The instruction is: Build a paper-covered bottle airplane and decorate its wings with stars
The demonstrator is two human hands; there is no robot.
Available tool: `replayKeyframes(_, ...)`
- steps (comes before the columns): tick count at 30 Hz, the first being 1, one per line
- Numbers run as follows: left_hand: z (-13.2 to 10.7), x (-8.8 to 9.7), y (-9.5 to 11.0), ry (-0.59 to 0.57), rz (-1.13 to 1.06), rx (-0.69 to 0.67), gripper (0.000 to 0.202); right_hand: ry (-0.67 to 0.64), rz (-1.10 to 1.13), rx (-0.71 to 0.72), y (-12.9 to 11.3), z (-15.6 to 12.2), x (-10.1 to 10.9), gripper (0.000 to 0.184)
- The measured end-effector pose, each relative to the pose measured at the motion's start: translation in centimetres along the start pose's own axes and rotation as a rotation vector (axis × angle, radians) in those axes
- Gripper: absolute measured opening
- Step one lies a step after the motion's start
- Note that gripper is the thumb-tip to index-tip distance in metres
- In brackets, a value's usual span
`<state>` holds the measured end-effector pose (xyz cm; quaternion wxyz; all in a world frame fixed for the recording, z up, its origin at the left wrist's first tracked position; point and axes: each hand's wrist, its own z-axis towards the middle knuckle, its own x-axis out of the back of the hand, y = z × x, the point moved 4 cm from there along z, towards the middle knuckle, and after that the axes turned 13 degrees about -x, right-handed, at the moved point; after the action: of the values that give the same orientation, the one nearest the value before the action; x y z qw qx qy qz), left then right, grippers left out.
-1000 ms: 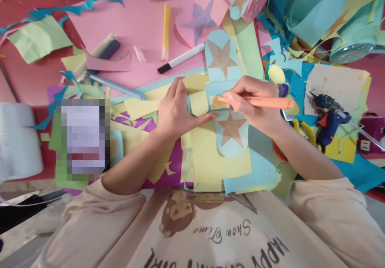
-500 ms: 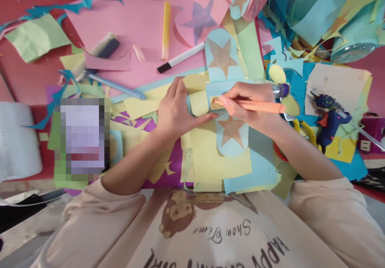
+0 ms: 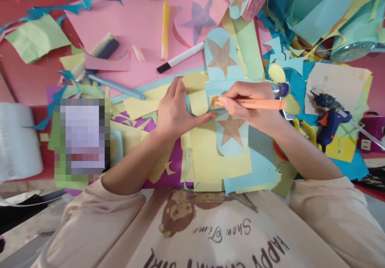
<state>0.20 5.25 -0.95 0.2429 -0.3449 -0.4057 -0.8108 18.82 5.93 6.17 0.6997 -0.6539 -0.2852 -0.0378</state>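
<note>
My right hand [image 3: 254, 103] is closed round an orange marker [image 3: 261, 104], its tip resting on a small yellow paper piece [image 3: 214, 101]. My left hand [image 3: 174, 109] lies flat with fingers stretched out, pressing a rounded yellow paper shape [image 3: 197, 95] onto the pile of coloured sheets. Just below the marker lies a light blue arched cutout with a brown star [image 3: 232, 134]. A second blue cutout with a star [image 3: 221, 57] lies just above my hands.
A black-capped white marker [image 3: 179, 58], a yellow stick [image 3: 165, 29] and a blue pen [image 3: 116, 85] lie on the pink sheet [image 3: 138, 19]. A blue glue gun [image 3: 329, 117] sits at the right. Paper scraps and rolled blue paper [image 3: 319, 7] crowd the top right. A white roll [image 3: 16, 140] stands at the left.
The marker in my right hand has slid slightly to the left over the small yellow piece. My left hand has stayed where it was.
</note>
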Motion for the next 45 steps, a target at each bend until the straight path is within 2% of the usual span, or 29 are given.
replayKeyframes(7, 0.12, 0.1, 0.1, -0.018, -0.007, 0.01, 0.086, 0.112, 0.035, 0.054, 0.16, 0.03, 0.07, 0.026)
replayKeyframes(20, 0.02, 0.02, 0.05, -0.005, -0.004, 0.002, 0.081, -0.031, -0.009, 0.007, -0.19, -0.02, 0.02, 0.025)
replayKeyframes(24, 0.0, 0.07, -0.05, -0.009, -0.029, 0.008, 0.083, -0.026, 0.013, 0.035, -0.27, -0.01, 0.06, 0.026)
replayKeyframes(34, -0.04, -0.03, -0.28, -0.004, -0.005, 0.004, 0.085, 0.107, 0.003, 0.018, 0.38, 0.06, 0.23, 0.028)
replayKeyframes(39, -0.11, -0.02, -0.37, -0.005, -0.017, 0.006, 0.085, 0.088, -0.022, -0.01, 0.34, 0.06, 0.34, 0.027)
replayKeyframes(45, 0.01, 0.37, -0.08, -0.001, -0.016, 0.009, 0.081, 0.005, -0.029, 0.005, -0.05, 0.06, 0.22, 0.027)
